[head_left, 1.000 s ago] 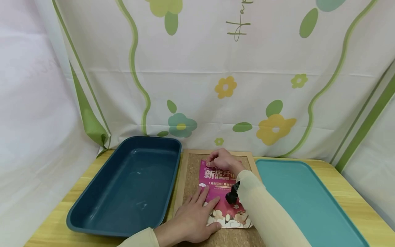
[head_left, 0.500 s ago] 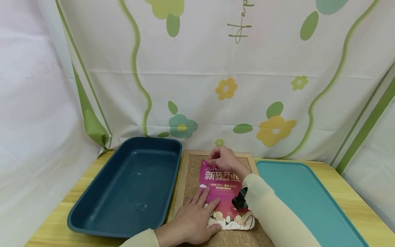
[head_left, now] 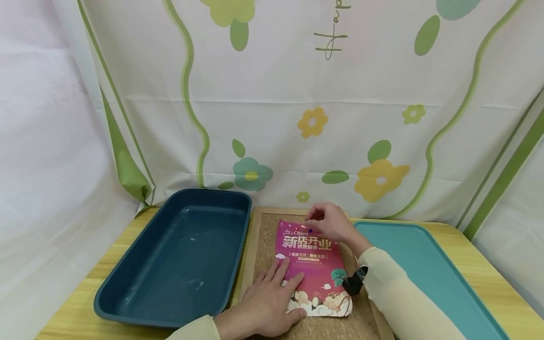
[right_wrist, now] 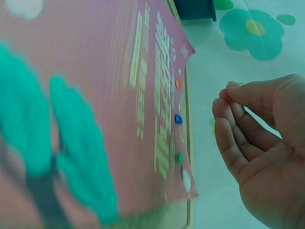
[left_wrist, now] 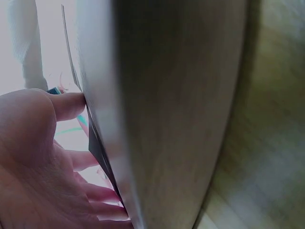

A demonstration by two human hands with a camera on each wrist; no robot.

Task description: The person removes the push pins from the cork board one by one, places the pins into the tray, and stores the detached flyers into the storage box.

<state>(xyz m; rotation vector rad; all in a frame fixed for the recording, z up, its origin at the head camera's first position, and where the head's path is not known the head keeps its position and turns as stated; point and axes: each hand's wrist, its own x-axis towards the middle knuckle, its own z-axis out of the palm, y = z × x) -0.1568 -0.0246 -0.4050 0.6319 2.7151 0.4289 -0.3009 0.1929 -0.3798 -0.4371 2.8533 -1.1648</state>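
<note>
A magenta poster [head_left: 312, 274] with gold and white lettering lies on a wood-framed cork board [head_left: 265, 226]. My left hand [head_left: 272, 297] rests on its lower left with fingers spread; the left wrist view shows that hand [left_wrist: 43, 162] from the side. Above the poster's top edge is my right hand [head_left: 333, 224]. The right wrist view has this hand [right_wrist: 262, 129] with thumb and index fingertips together, and I make out nothing between them. Along the top edge sit a red push pin [right_wrist: 178, 84], a blue push pin [right_wrist: 178, 119] and a green push pin [right_wrist: 180, 157].
A deep dark blue tray [head_left: 170, 264] stands left of the board. To the right lies a flat teal tray [head_left: 403, 255]. Both are on a wooden table [head_left: 476, 255], with a flowered white cloth [head_left: 272, 118] hanging behind.
My right hand has moved right along the poster's top edge, and its wrist has swung right. The red and blue pins and more lettering now show. My left hand has stayed in place.
</note>
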